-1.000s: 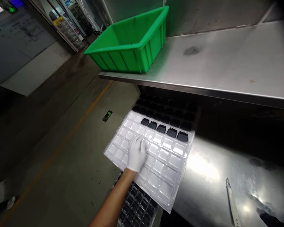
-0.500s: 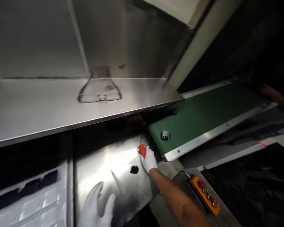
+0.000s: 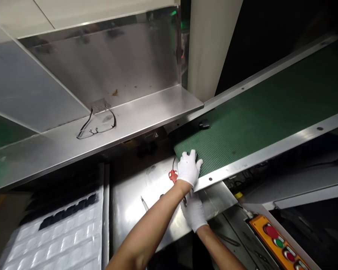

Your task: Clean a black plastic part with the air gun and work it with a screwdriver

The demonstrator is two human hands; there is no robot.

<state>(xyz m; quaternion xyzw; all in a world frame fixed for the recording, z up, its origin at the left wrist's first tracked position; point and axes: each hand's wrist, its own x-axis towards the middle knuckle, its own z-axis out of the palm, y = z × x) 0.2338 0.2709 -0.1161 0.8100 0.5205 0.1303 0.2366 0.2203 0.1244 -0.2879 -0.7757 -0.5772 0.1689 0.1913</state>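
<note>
On the green conveyor belt (image 3: 270, 105), the left grip (image 3: 188, 168) is covering a small black component (image 3: 195, 155), likely light and stiff, best held by its edges; I cannot tell if the grip is clamped.

The conveyor belt (image 3: 259, 108) runs along the right, beyond the table (image 3: 132, 210); the shelf (image 3: 107, 127) sits left of the belt, above the table, with eyeglasses (image 3: 97, 131) lying on it. The left hand (image 3: 188, 168) rests on the belt's near end, the right hand (image 3: 194, 212) just below it over the table; a blister tray (image 3: 56, 240) lies left of the table, a control box (image 3: 278, 243) to the lower right.
</note>
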